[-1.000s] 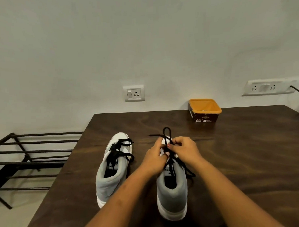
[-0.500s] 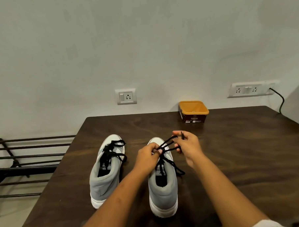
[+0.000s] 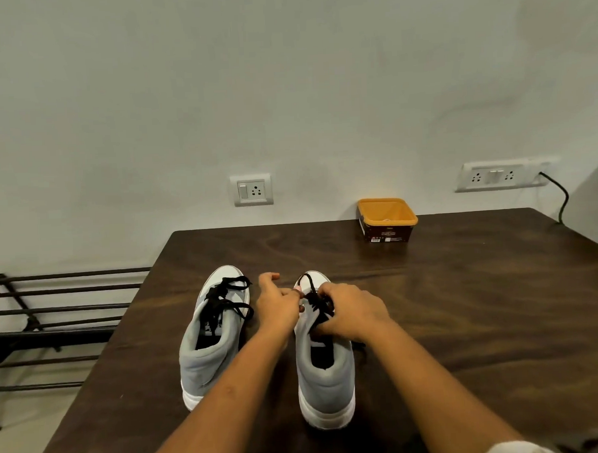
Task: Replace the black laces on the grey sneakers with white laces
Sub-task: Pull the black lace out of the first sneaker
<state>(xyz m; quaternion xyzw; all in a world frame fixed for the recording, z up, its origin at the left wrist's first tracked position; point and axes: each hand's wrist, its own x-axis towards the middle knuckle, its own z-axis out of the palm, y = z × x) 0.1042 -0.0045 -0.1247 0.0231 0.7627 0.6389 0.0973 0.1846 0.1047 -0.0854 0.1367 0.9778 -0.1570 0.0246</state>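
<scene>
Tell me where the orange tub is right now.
In the head view the orange tub stands at the far edge of the table, right of centre, beyond the right sneaker and apart from it.

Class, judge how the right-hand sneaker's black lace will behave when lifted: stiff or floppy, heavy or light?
Probably floppy: the black lace bends in loose loops under the right hand. Likely very light, being a thin cord. It may snag, as it is threaded through the sneaker.

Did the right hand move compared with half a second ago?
Yes. The right hand moved leftward, from beside the right sneaker onto its black lace.
</scene>
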